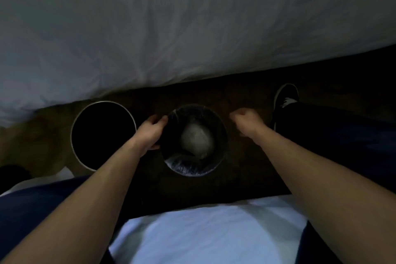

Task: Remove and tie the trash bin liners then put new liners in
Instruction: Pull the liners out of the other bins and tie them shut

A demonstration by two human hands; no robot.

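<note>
Two round trash bins stand on a dark floor below me. The middle bin (222, 135) has a clear liner (185, 168) folded over its rim and a crumpled whitish wad (197, 139) inside. My left hand (151, 132) grips this bin's left rim, fingers curled over the edge. My right hand (246, 121) hovers to the right of the bin, apart from it, fingers loosely curled and holding nothing. The left bin (104, 135) has a pale rim and a black inside; I cannot tell whether it has a liner.
A large white sheet of bedding or plastic (171, 28) fills the upper view just beyond the bins. My right foot in a dark shoe (286, 98) rests on the floor at right. My white shirt (203, 233) and dark trousers fill the bottom.
</note>
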